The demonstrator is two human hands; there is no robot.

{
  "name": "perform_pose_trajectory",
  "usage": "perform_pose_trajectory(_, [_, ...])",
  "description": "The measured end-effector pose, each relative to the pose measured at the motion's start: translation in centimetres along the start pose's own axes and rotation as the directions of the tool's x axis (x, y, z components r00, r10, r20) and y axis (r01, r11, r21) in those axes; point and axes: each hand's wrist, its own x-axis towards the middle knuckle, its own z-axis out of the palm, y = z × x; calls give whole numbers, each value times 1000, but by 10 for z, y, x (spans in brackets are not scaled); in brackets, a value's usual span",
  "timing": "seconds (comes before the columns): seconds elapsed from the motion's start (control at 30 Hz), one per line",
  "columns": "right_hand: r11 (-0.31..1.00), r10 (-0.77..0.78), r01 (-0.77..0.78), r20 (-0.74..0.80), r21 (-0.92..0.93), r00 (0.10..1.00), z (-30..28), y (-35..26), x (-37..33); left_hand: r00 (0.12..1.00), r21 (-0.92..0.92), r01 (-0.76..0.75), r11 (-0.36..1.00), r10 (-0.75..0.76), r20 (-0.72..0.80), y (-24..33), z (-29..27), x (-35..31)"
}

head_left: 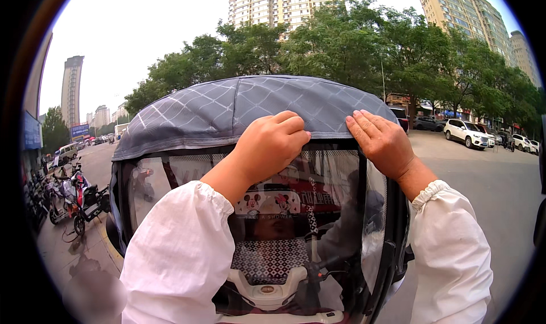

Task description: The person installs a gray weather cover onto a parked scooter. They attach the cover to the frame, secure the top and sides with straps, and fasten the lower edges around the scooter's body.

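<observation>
A grey fabric canopy (196, 111) with a pale crisscross pattern covers the roof of a small enclosed vehicle. At the middle of its front hem, my left hand (270, 145) is closed, with fingers curled and pinching the fabric edge. My right hand (384, 141) lies farther right along the hem, fingers stretched out over the canopy, thumb hidden. Below the hem is a clear plastic window (335, 179) with a dark border. Through it show white handlebars (267, 290), a black-and-white patterned seat (270, 261) and a cushion with cartoon figures (267, 203).
Electric scooters (77, 196) are parked on the pavement at left. A white car (466, 132) and other cars stand at right across a paved lot (469, 176). Trees (341, 51) and tall buildings (284, 5) rise behind the canopy.
</observation>
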Motion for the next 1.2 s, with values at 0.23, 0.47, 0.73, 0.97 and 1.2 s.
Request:
perform_pose_trajectory(0.23, [998, 46, -42, 91, -49, 995, 6, -17, -13, 982, 56, -56, 997, 45, 182, 7, -12, -3])
perform_pose_trajectory(0.47, [999, 16, -25, 236, 34, 972, -6, -12, -36, 940, 4, 135, 991, -129, 316, 29, 8, 26])
perform_pose_trajectory(0.73, [816, 427, -427, 94, 390, 900, -36, 73, -91, 795, 152, 18, 988, -107, 598, 28, 11, 34])
perform_pose_trajectory(0.97, [915, 229, -209, -19, 344, 973, -10, 63, -106, 863, 70, 70, 995, -96, 496, 58, 54, 71])
perform_pose_trajectory(1.2, [993, 46, -59, 122, 102, 991, -8, 60, -107, 839, 111, -76, 991, 4, 545, 54, 61, 76])
